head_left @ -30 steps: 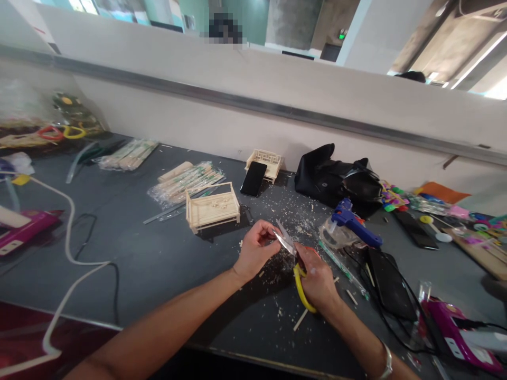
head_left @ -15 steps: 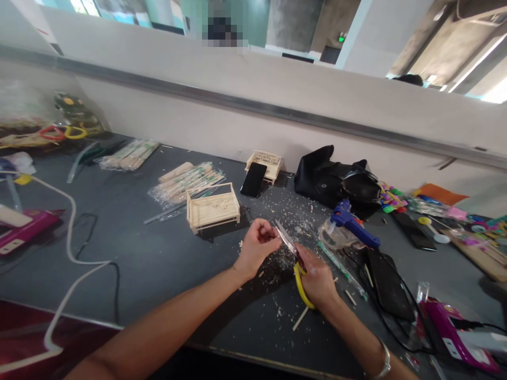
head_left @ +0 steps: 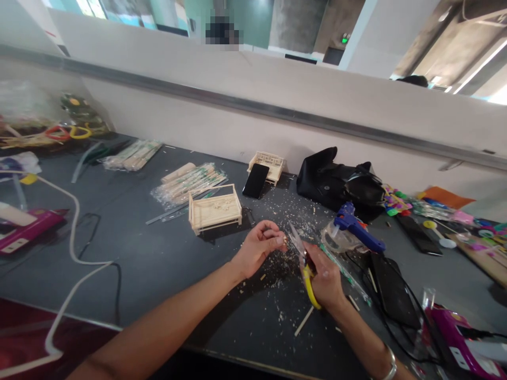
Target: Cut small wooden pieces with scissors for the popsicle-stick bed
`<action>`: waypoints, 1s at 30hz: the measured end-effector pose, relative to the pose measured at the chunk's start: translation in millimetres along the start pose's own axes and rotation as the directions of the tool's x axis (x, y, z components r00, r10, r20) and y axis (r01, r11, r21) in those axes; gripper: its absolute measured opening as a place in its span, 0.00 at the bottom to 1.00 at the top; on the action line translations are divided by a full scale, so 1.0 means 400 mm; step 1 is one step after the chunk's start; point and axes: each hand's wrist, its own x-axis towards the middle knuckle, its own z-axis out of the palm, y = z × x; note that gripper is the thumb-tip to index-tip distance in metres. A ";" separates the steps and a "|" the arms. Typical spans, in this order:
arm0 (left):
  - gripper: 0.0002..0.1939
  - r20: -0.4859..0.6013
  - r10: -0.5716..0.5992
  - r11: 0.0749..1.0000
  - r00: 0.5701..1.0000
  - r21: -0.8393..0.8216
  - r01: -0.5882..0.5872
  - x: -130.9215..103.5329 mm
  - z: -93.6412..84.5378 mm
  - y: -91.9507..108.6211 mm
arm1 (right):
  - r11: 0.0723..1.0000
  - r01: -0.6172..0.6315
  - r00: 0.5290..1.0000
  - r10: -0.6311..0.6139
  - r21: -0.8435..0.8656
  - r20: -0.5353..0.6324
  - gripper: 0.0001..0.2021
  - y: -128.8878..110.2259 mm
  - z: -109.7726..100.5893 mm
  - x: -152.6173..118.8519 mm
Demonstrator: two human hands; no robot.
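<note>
My left hand point(head_left: 259, 247) is closed in a pinch, with a tiny pale wooden piece point(head_left: 284, 239) at the fingertips. My right hand point(head_left: 325, 277) grips yellow-handled scissors point(head_left: 308, 285); their metal blades point up and away, just right of the left fingertips and apart from them. Pale chips and shavings point(head_left: 277, 282) lie scattered on the dark table point(head_left: 150, 279) beneath both hands. Beyond the left hand stands a small bed-like frame of thin wooden sticks point(head_left: 215, 209). Farther back, a black phone point(head_left: 255, 180) leans against a small wooden bench model point(head_left: 273, 162).
Bagged wooden sticks point(head_left: 194, 182) lie behind the frame. To the right are a blue glue gun point(head_left: 356, 227), a black bag point(head_left: 336, 179), a dark phone point(head_left: 394, 287) with cables and a purple power strip point(head_left: 459, 338). A white cord point(head_left: 73, 221) crosses the left side.
The scissors and right hand have shifted right, away from the left fingertips. A small pale piece now shows in the left pinch. The view has shifted slightly.
</note>
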 end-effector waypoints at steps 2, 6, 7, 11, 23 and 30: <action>0.22 0.031 -0.014 1.000 0.999 -0.008 0.015 0.002 -0.004 0.002 | 1.000 0.025 0.999 -0.025 0.000 0.025 0.23 -0.004 -0.003 0.003; 0.20 0.123 -0.061 0.998 0.991 0.002 0.061 0.004 -0.011 0.008 | 0.997 0.071 0.996 -0.070 -0.018 0.052 0.25 -0.005 -0.007 0.005; 0.20 0.140 -0.080 0.997 0.987 0.005 0.081 0.005 -0.013 0.010 | 0.996 0.082 0.995 -0.080 -0.024 0.063 0.25 -0.005 -0.007 0.005; 0.19 0.180 -0.150 0.988 0.972 -0.002 0.153 0.004 -0.023 0.013 | 0.992 0.100 0.989 -0.091 -0.071 0.120 0.27 -0.004 -0.010 0.004; 0.15 0.249 -0.252 0.967 0.935 0.030 0.252 0.005 -0.037 0.029 | 0.980 0.152 0.975 -0.127 -0.128 0.180 0.30 -0.004 -0.011 0.001; 0.15 0.252 -0.279 0.960 0.927 0.094 0.264 0.009 -0.042 0.037 | 0.978 0.159 0.973 -0.133 -0.132 0.187 0.28 -0.011 -0.016 0.001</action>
